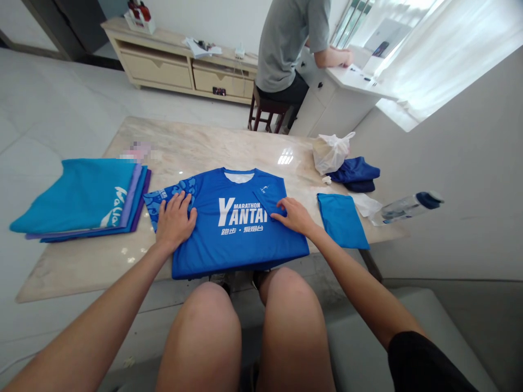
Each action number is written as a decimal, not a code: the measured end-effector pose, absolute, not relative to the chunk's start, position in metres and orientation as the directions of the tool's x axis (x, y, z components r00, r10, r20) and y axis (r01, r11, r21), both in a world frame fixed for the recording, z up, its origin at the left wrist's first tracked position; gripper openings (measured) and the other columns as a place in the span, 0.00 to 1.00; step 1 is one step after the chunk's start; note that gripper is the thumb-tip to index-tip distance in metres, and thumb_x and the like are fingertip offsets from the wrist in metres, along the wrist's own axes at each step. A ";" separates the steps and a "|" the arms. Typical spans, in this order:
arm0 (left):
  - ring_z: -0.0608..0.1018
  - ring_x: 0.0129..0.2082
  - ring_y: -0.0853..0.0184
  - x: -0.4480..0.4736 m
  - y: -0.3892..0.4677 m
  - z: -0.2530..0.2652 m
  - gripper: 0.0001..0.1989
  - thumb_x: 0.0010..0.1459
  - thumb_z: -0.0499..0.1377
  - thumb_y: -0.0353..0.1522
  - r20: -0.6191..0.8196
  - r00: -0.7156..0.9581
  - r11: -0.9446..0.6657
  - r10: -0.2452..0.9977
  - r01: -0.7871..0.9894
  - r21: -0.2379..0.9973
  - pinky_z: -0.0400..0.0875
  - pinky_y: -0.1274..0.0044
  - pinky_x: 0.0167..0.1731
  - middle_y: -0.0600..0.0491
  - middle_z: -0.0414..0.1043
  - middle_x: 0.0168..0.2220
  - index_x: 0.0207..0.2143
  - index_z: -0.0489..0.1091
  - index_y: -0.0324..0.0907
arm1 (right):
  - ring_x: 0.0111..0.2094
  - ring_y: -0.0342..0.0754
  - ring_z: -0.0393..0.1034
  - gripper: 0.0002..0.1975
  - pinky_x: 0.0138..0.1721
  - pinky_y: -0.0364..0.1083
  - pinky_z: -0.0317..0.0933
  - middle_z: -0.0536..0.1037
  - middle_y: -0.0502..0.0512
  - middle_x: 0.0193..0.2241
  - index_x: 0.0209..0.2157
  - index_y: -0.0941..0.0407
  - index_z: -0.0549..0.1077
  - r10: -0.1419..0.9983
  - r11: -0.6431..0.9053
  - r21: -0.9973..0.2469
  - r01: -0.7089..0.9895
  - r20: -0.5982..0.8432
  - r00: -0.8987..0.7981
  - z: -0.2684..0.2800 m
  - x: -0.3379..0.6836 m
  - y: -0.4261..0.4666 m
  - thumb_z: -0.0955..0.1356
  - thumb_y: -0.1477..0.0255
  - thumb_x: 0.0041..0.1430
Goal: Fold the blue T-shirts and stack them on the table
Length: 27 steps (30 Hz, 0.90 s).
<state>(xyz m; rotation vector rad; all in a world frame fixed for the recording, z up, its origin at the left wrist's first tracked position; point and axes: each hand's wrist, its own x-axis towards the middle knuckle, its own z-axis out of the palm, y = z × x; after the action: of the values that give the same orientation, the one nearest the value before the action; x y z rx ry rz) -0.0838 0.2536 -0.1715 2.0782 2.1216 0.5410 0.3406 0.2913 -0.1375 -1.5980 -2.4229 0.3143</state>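
Observation:
A blue T-shirt [241,251] with white "Marathon Yantai" lettering lies spread on the marble-look table, its neck away from me and its lower edge at the table's near side. Its right-hand sleeve is folded inward over the chest. At that fold, my right hand [297,216] has its thumb and forefinger brought together on the cloth. My left hand [175,220] rests flat, fingers stretched, on the patterned sleeve [154,202] at the shirt's left. Beyond it sits a stack of folded shirts [81,190] in teal, lilac and purple.
The table [196,141] also carries a folded blue cloth [342,220], a white plastic bag [332,152], dark blue fabric [359,173] and a clear bottle [402,211] at the right. A person [286,49] sits on a stool behind, near a low cabinet [159,65].

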 end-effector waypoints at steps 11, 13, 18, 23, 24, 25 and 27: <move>0.61 0.80 0.50 -0.085 0.255 -0.175 0.35 0.74 0.45 0.42 0.153 -0.053 0.003 0.987 0.950 0.311 0.47 0.53 0.81 0.40 0.62 0.79 0.77 0.65 0.37 | 0.61 0.61 0.75 0.24 0.67 0.58 0.66 0.83 0.65 0.59 0.60 0.55 0.80 0.912 0.410 -0.298 0.862 0.144 -0.384 -0.146 0.325 0.288 0.58 0.61 0.83; 0.61 0.80 0.50 -0.085 0.255 -0.175 0.35 0.75 0.45 0.42 0.150 -0.053 0.004 0.987 0.951 0.309 0.47 0.53 0.81 0.40 0.62 0.79 0.77 0.65 0.38 | 0.72 0.61 0.67 0.28 0.75 0.59 0.58 0.75 0.66 0.71 0.70 0.58 0.74 0.911 0.412 -0.285 0.865 0.157 -0.382 -0.154 0.322 0.299 0.56 0.62 0.83; 0.61 0.80 0.50 -0.086 0.255 -0.175 0.35 0.75 0.45 0.42 0.141 -0.056 0.011 0.988 0.953 0.301 0.47 0.53 0.81 0.40 0.61 0.79 0.77 0.65 0.38 | 0.84 0.63 0.43 0.38 0.82 0.66 0.40 0.53 0.63 0.83 0.82 0.60 0.55 0.937 0.344 -0.284 0.895 0.046 -0.346 -0.188 0.308 0.326 0.56 0.54 0.81; 0.61 0.81 0.51 -0.087 0.256 -0.177 0.35 0.75 0.44 0.43 0.133 -0.058 0.018 0.989 0.959 0.283 0.46 0.53 0.81 0.42 0.60 0.80 0.78 0.64 0.39 | 0.84 0.64 0.43 0.38 0.82 0.67 0.39 0.52 0.64 0.83 0.82 0.59 0.56 0.948 0.317 -0.306 0.898 0.097 -0.302 -0.194 0.315 0.327 0.55 0.53 0.81; 0.61 0.81 0.52 -0.086 0.256 -0.177 0.35 0.76 0.44 0.42 0.128 -0.060 0.022 0.990 0.960 0.279 0.46 0.54 0.81 0.42 0.60 0.80 0.78 0.64 0.40 | 0.83 0.63 0.45 0.38 0.81 0.67 0.41 0.53 0.66 0.82 0.81 0.59 0.57 0.951 0.308 -0.319 0.896 0.138 -0.277 -0.192 0.322 0.323 0.54 0.54 0.82; 0.60 0.81 0.52 -0.086 0.256 -0.176 0.35 0.76 0.44 0.42 0.121 -0.061 0.025 0.991 0.961 0.277 0.46 0.54 0.81 0.42 0.60 0.80 0.78 0.64 0.39 | 0.82 0.63 0.48 0.37 0.81 0.66 0.43 0.55 0.68 0.82 0.81 0.60 0.58 0.952 0.296 -0.334 0.895 0.179 -0.248 -0.190 0.330 0.317 0.54 0.55 0.82; 0.60 0.81 0.51 -0.084 0.255 -0.172 0.34 0.76 0.45 0.42 0.099 -0.056 0.026 0.994 0.960 0.278 0.46 0.53 0.81 0.41 0.60 0.80 0.77 0.64 0.38 | 0.79 0.64 0.54 0.35 0.79 0.65 0.50 0.61 0.72 0.79 0.78 0.62 0.62 0.951 0.267 -0.363 0.893 0.248 -0.184 -0.189 0.351 0.304 0.55 0.57 0.81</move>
<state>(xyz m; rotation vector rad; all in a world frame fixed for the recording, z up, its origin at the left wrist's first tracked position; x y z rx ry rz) -0.0842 0.2553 -0.1723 2.0702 2.1593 0.4115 0.3508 0.3037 -0.1894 -1.6676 -2.1251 0.1879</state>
